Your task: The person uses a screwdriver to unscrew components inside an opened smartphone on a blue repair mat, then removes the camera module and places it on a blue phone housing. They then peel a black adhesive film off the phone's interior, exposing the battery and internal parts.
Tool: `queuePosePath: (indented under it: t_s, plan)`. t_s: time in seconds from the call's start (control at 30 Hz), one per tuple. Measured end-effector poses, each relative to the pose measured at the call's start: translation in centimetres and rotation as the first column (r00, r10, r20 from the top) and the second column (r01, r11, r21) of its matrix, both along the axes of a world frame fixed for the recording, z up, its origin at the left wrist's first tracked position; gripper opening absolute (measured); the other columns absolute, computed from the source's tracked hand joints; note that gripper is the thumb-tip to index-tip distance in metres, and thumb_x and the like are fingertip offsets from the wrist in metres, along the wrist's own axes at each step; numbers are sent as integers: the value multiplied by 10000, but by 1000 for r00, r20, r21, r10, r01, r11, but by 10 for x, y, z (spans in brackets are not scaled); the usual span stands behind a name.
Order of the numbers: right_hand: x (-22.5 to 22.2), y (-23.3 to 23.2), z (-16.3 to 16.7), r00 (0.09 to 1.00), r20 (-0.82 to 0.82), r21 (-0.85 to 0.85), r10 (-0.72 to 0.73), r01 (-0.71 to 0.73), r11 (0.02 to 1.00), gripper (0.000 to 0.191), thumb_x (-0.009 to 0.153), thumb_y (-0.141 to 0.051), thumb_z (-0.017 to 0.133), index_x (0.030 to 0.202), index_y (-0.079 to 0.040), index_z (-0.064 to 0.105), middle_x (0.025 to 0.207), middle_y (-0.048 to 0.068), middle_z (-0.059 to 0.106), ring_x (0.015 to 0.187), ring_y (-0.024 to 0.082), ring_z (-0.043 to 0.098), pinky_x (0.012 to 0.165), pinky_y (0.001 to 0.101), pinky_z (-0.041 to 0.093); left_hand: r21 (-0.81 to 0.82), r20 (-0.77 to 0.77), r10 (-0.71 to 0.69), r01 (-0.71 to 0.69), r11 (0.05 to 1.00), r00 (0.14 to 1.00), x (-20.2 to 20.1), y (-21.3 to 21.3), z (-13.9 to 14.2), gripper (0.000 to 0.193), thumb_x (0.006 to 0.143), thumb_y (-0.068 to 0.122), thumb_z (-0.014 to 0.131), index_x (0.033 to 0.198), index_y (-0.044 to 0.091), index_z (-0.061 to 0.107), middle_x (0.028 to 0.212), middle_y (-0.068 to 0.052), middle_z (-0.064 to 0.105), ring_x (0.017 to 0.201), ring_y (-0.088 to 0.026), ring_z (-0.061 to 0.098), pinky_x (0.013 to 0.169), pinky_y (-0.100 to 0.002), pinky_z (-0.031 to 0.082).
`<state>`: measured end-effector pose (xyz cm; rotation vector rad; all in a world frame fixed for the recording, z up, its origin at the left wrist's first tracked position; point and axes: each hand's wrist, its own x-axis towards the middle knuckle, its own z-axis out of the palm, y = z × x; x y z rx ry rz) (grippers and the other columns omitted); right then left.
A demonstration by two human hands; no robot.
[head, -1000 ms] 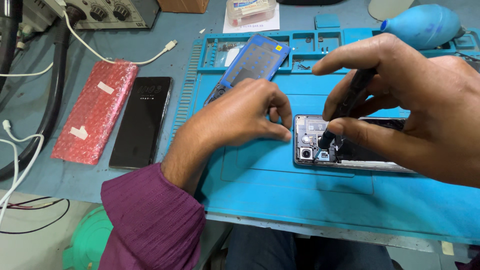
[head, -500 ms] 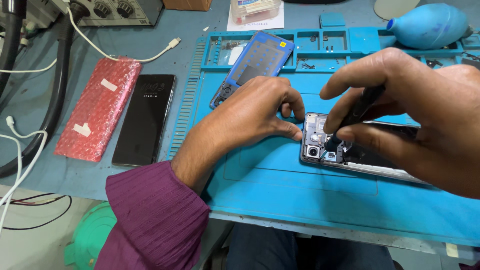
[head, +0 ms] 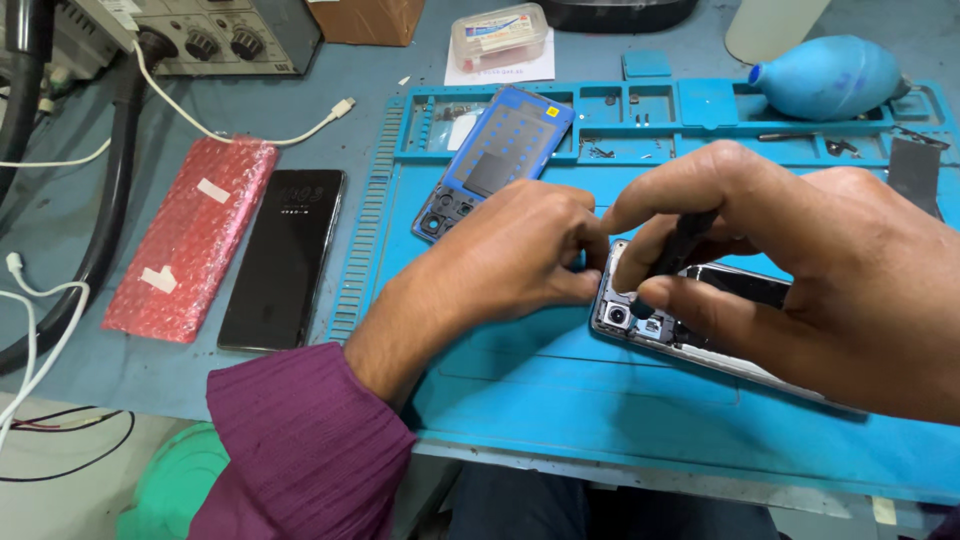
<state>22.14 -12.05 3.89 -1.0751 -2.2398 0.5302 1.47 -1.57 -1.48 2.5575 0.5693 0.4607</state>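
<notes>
Lying on the blue mat (head: 560,420), the opened phone (head: 700,330) is being steadied as before at its camera corner by the left hand (head: 510,260), while a dark screwdriver (head: 672,255) is still being pinched by the right hand (head: 800,270) and pressed in.

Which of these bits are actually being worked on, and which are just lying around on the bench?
In use:
opened phone with exposed camera modules
thin black screwdriver
left hand
right hand
blue rubber work mat

Lying about:
intact black phone
red bubble-wrap packet
blue phone back cover
teal rubber air blower
</notes>
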Motion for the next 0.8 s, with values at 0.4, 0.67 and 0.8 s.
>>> queuePosePath:
  t_s: [0.4, 0.67, 0.8]
  plan:
    - [-1, -1, -2, 985, 41, 54, -165, 162, 985, 390, 892, -155, 744, 1232, -76, 568, 927, 18, 795, 904, 157, 759, 806, 308, 640, -36, 121, 53, -49, 998, 991, -17, 8, 0, 455, 824, 268, 758, 1236, 103, 657, 1231, -113, 682, 1242, -297, 643, 1067, -442, 480]
    - [1, 1, -3, 993, 34, 58, -115, 113, 992, 381, 892, -147, 744, 1216, -86, 553, 947, 10, 785, 941, 157, 756, 798, 305, 637, -42, 29, -165, 166, 985, 986, -5, 0, -13, 1230, 651, 486, 963, 1559, 39, 263, 1480, -197, 511, 1463, -381, 407, 1237, -566, 124]
    - [0, 0, -3, 995, 33, 45, -91, 90, 995, 355, 900, -135, 730, 1207, -94, 556, 956, -1, 790, 944, 146, 758, 768, 288, 638, -65, 21, -153, 154, 986, 988, -2, 2, -19, 1113, 652, 424, 944, 1532, 77, 358, 1394, -133, 600, 1383, -361, 482, 1215, -496, 269]
